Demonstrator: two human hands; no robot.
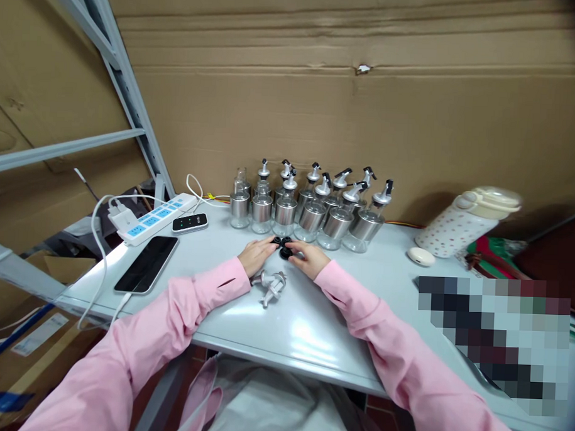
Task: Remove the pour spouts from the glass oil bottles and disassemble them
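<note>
Both my hands rest on the white table (312, 329) in pink sleeves. My left hand (256, 254) and my right hand (309, 256) meet over a few small black ring-shaped caps (283, 245), fingers pinching at them. Which cap each hand grips is hard to tell. Two silver pourer spouts (272, 285) lie loose on the table just in front of my hands. Behind the caps stands a cluster of several glass bottles (311, 213) with steel bands, most fitted with pourer tops.
A black phone (147, 264) on a charging cable, a white power strip (153, 220) and a small black device (190, 223) lie at the left. A dotted thermos (461, 225) and a white round lid (420, 256) lie at the right. A cardboard wall stands behind.
</note>
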